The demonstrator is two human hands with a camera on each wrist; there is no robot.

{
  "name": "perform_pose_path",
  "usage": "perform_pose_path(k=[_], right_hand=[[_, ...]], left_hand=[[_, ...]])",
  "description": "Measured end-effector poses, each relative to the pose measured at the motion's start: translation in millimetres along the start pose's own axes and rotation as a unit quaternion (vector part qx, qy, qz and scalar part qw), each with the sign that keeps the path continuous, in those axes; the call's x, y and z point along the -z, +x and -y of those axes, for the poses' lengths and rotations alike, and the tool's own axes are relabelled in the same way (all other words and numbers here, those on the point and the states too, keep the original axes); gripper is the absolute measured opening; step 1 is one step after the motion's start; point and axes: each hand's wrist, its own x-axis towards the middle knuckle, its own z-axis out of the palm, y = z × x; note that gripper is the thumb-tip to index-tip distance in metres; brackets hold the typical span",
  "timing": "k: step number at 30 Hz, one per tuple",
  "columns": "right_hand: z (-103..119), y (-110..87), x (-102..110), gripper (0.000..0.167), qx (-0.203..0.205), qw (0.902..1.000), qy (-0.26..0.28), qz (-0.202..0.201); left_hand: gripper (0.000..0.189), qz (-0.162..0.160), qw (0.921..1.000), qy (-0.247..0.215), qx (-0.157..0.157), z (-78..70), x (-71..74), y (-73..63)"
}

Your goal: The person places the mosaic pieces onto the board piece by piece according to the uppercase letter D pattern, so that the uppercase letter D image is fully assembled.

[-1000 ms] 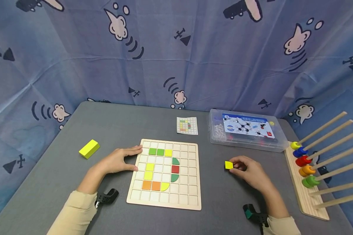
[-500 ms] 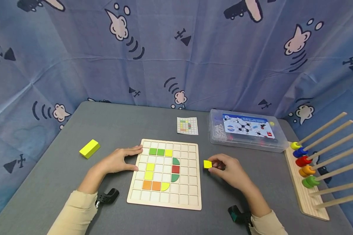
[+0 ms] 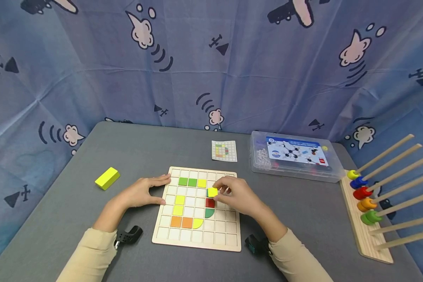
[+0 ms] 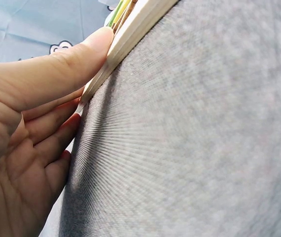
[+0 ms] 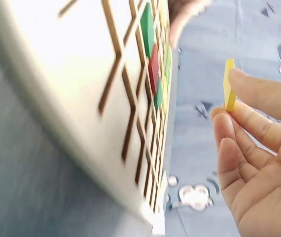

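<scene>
A square wooden grid board (image 3: 225, 239) lies on the grey table and carries green, yellow, red and orange tiles. My left hand (image 3: 141, 192) rests against the board's left edge, its thumb and fingertips touching the rim. In the left wrist view the thumb (image 4: 66, 69) lies along the wooden edge. My right hand (image 3: 241, 194) pinches a yellow square tile (image 3: 212, 192) between thumb and fingers. That tile is over the board's upper right part, partly covering a green rounded tile and just above the red tile (image 3: 210, 203). In the right wrist view the yellow tile (image 5: 229, 85) stands clear of the grid.
A yellow block (image 3: 107, 178) lies left of the board. Behind the board is a small pattern card (image 3: 224, 151). A clear plastic case (image 3: 296, 156) stands at the back right, and a wooden peg rack (image 3: 368, 219) with coloured rings stands at the right edge.
My right hand has carried the yellow tile leftward, from the table right of the board to over the grid. My left hand has stayed at the board's edge.
</scene>
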Motion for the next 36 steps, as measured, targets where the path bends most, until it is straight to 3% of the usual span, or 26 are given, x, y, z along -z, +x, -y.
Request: perform_pose_path(k=[8, 19, 27, 36], right_hand=[[20, 29.0, -19, 0.024, -0.004, 0.9989, -0.013, 0.045], [35, 67.1, -36, 0.024, 0.016, 0.9927, -0.075, 0.094], [39, 81.4, -45, 0.021, 0.013, 0.9817, -0.133, 0.136], [44, 85.7, -51, 0.019, 0.014, 0.9729, -0.175, 0.151]], left_hand=[[0.077, 0.002, 0.9999, -0.003, 0.01, 1.0, -0.8, 0.4], [0.076, 0.008, 0.9999, -0.001, 0.012, -0.7, 0.4, 0.2], [0.075, 0.008, 0.9999, -0.002, 0.011, -3.5, 2.0, -0.5], [0.076, 0.003, 1.0, -0.005, 0.006, -1.3, 1.4, -1.0]])
